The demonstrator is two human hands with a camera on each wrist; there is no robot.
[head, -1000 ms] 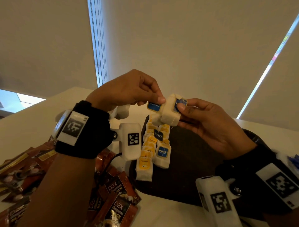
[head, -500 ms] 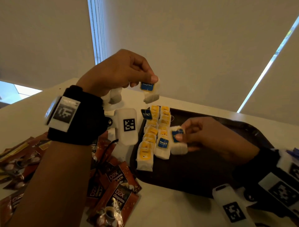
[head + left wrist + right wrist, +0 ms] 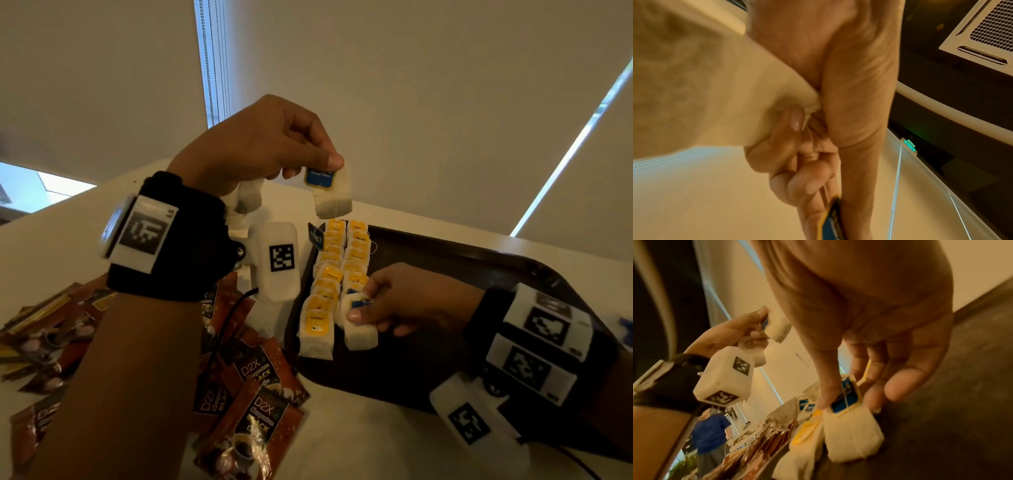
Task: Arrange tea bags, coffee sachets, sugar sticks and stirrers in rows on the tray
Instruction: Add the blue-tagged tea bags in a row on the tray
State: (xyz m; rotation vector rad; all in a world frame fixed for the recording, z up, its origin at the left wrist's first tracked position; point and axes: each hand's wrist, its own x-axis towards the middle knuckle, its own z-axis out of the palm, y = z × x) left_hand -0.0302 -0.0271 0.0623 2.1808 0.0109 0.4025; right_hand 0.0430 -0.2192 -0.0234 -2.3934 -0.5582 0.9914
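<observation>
Two rows of white tea bags with yellow tags [image 3: 337, 274] lie along the left end of a dark tray [image 3: 445, 260]. My left hand [image 3: 325, 162] hangs above the rows and pinches a blue-tagged tea bag [image 3: 330, 193] between thumb and fingers; more white bags are tucked in its palm [image 3: 715, 91]. My right hand [image 3: 359, 306] is down on the tray and pinches another blue-tagged tea bag [image 3: 359, 332] [image 3: 851, 431] by its tag, at the near end of the right row.
Brown coffee sachets [image 3: 253, 407] are heaped on the white table [image 3: 342, 445] left of the tray. The tray's right half is bare. A person in a blue shirt [image 3: 713, 431] stands far off.
The two hands pulled joined tea bags apart. My right hand went down to the tray with one bag, then toward the near end of the right row. The left hand stays raised with its bag.
</observation>
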